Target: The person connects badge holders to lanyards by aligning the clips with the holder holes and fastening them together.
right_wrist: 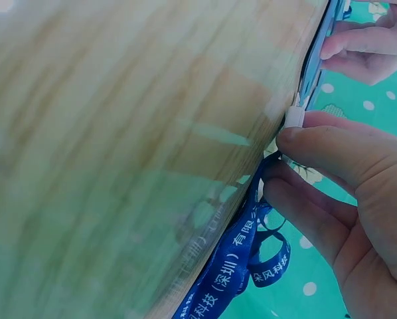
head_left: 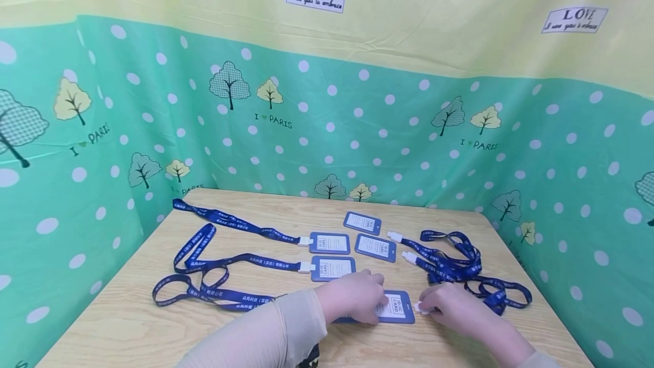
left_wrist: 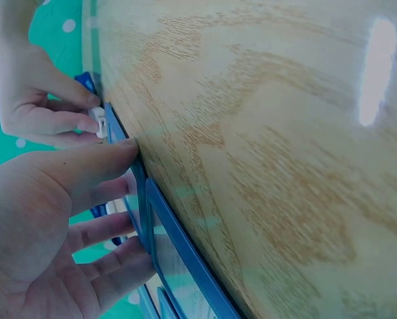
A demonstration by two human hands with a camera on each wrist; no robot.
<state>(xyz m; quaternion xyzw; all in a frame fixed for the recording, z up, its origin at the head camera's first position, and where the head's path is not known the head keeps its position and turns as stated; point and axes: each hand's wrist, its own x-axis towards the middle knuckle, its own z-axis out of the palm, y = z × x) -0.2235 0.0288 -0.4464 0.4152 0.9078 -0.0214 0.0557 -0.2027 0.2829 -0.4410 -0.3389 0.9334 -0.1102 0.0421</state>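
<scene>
My left hand [head_left: 356, 298] pinches a blue ID card holder [head_left: 399, 307] by its edges, thumb on the near side and fingers on the far side. The holder lies low over the table with its slotted end to the right. At that end my right hand [head_left: 460, 309] pinches the white plastic clip [right_wrist: 295, 117] of a dark blue lanyard [right_wrist: 228, 269] between thumb and fingers. The clip sits right at the holder's end. Another blue holder [head_left: 346, 320] is mostly hidden under my left wrist.
On the left, blue lanyards [head_left: 250, 260] run to holders [head_left: 333, 268] at mid-table. Two holders [head_left: 375, 247] lie farther back, with white clips [head_left: 410, 257] close to their right ends. Bunched lanyards [head_left: 460, 260] lie behind my right hand. A patterned curtain [head_left: 306, 146] surrounds the wooden table [head_left: 117, 317].
</scene>
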